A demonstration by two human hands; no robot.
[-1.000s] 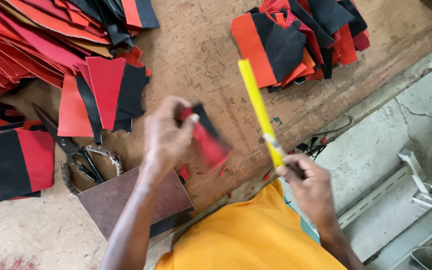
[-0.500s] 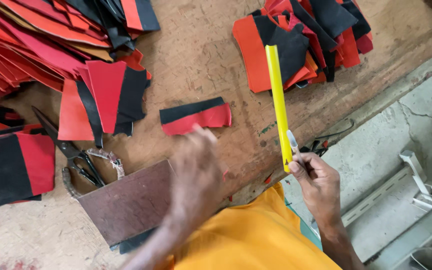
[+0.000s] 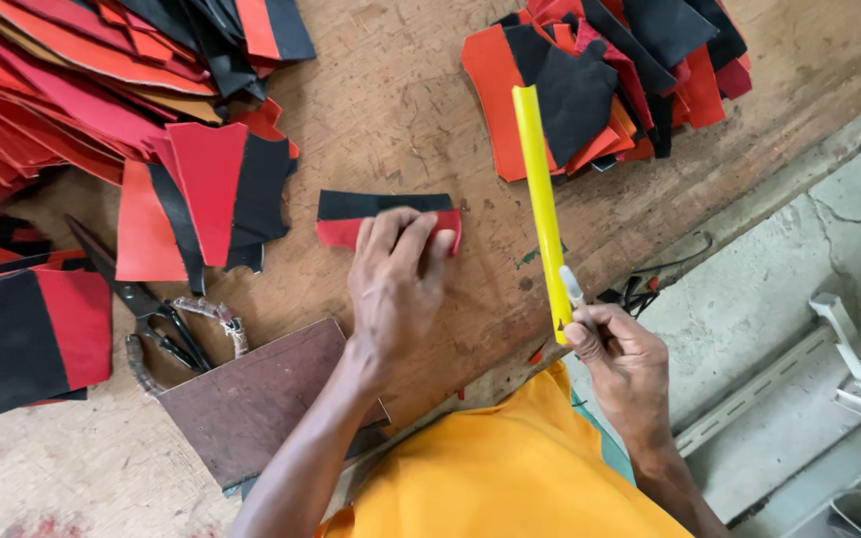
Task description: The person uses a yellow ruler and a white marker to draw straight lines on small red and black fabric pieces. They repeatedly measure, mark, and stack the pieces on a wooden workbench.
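While the left hand (image 3: 396, 284) presses flat on a red-black piece (image 3: 386, 217), the right hand's (image 3: 620, 354) grip clenches a yellow ruler (image 3: 540, 204).

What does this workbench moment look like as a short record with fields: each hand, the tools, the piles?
Left hand: left hand lies flat, fingers pressing a red and black piece onto the wooden bench
Right hand: right hand holds a yellow ruler upright, with a pen in the same grip
Tools nearby: scissors to the left, beside a dark brown board
Piles: red and black cut pieces stacked at far left and upper right
Clothing: orange shirt
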